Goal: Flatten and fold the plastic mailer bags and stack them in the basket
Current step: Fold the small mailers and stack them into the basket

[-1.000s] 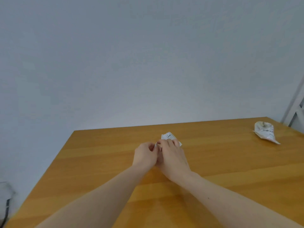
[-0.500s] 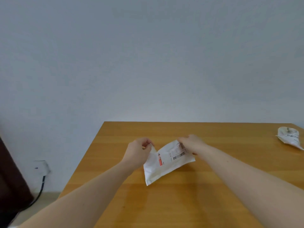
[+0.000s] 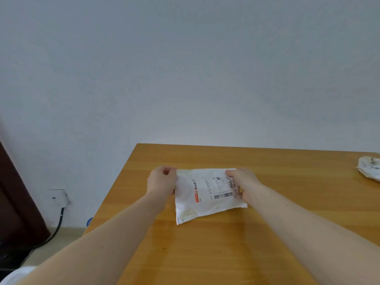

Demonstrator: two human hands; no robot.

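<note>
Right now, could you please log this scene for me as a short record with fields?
surface: light wooden table
held item: white plastic mailer bag with a printed barcode label, spread open, its lower edge on the table
left hand: pinches the bag's upper left corner
right hand: grips the bag's upper right edge
other item: crumpled white mailer bag at the table's far right, untouched
basket: not in view
stage: flattening, no fold made yet

White labelled mailer bag (image 3: 207, 194) spread above table; crumpled mailer (image 3: 370, 168) far right.
</note>
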